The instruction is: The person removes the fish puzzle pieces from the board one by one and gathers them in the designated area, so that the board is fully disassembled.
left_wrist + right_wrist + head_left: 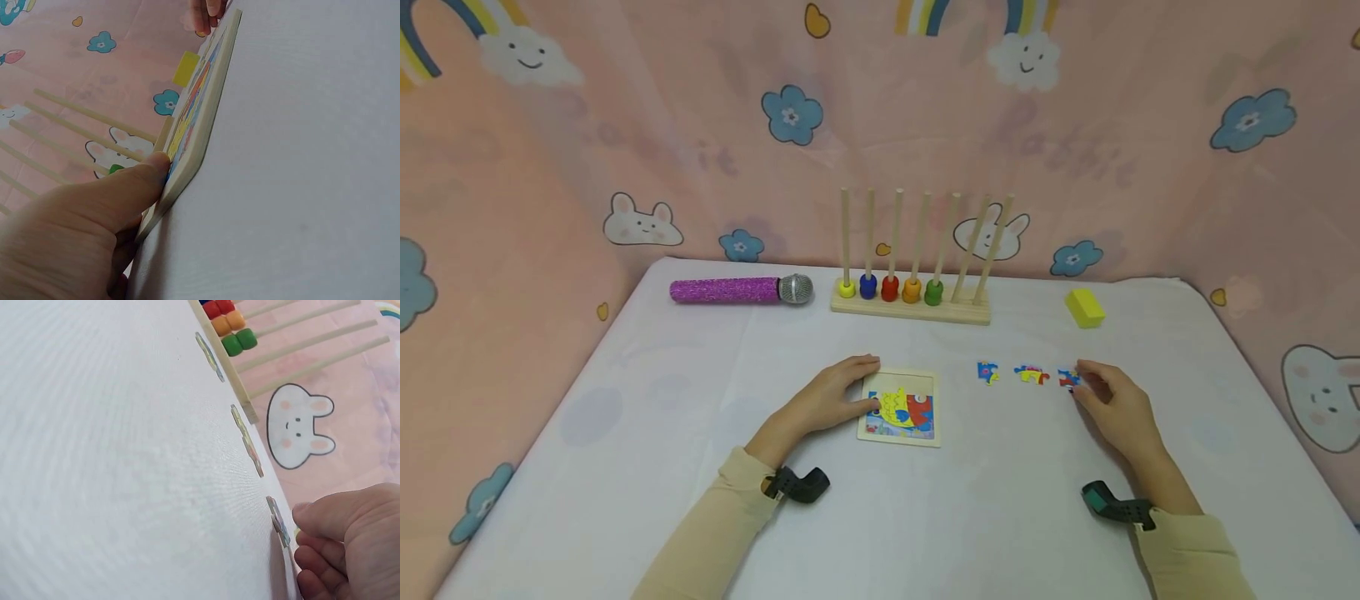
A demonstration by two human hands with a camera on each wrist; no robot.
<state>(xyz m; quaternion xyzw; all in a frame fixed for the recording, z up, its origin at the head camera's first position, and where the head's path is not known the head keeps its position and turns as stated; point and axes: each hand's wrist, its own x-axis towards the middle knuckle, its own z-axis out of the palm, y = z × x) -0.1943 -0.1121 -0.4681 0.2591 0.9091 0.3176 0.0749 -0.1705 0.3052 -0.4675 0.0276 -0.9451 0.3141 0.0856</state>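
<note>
A square wooden puzzle board [898, 444] lies on the white table, its partly filled picture showing a yellow and red fish. My left hand [825, 398] holds its left side, the thumb on the top face; in the left wrist view the other fingers are mostly hidden behind that hand [81, 231]. To the right, three loose jigsaw pieces lie in a row: a left piece [987, 372], a middle piece [1032, 374] and a right piece [1068, 379]. At the right piece, my right hand [1116, 408] has its thumb and loosely bent fingers beside the edge; contact is unclear.
Behind the board stands a wooden peg rack [910, 311] with tall rods and coloured beads. A glittery purple microphone [726, 291] lies at the back left, and a yellow block [1085, 308] sits at the back right. A patterned pink cloth [880, 167] hangs behind the table.
</note>
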